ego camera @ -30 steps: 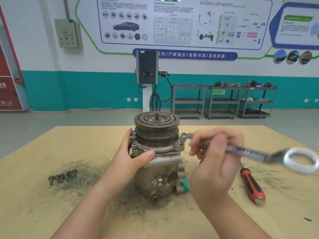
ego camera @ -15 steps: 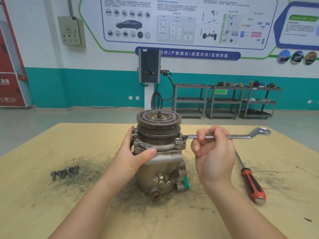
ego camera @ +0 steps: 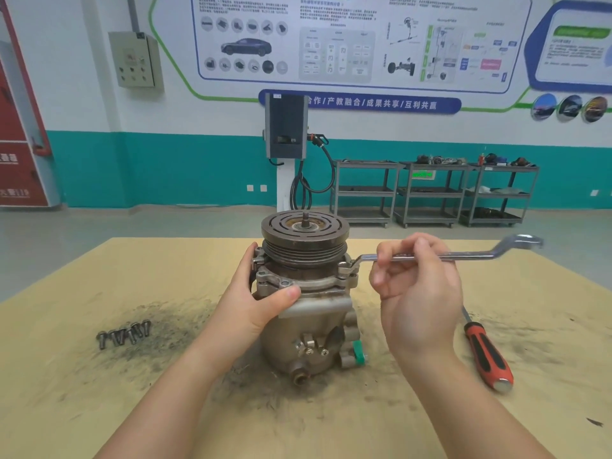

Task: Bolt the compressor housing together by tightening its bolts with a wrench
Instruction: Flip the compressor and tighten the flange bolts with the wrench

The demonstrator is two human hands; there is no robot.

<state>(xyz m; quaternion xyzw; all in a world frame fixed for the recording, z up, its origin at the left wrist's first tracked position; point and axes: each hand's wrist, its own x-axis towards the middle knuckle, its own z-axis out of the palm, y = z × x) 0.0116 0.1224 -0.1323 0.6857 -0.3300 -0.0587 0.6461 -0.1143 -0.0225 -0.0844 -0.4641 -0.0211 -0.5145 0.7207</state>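
Note:
A grey metal compressor (ego camera: 308, 332) stands upright in the middle of the wooden table, its dark pulley (ego camera: 304, 238) on top. My left hand (ego camera: 255, 299) grips the housing's left side, thumb across the front flange. A silver ring wrench (ego camera: 463, 255) lies level, its left ring end seated on a bolt (ego camera: 347, 270) at the housing's right flange. My right hand (ego camera: 417, 293) holds the wrench shaft with curled fingers, close to the compressor. The wrench's far end sticks out to the right.
Several loose bolts (ego camera: 124, 334) lie in a row on the table's left, amid dark grime. A red-and-black screwdriver (ego camera: 486, 352) lies to the right of my right hand. The table (ego camera: 99, 409) edges run left and far. Shelving carts (ego camera: 430, 193) stand by the far wall.
The wrench has swung from pointing toward me out to the right and now sits level on the right-flange bolt. My left hand has kept its hold on the housing.

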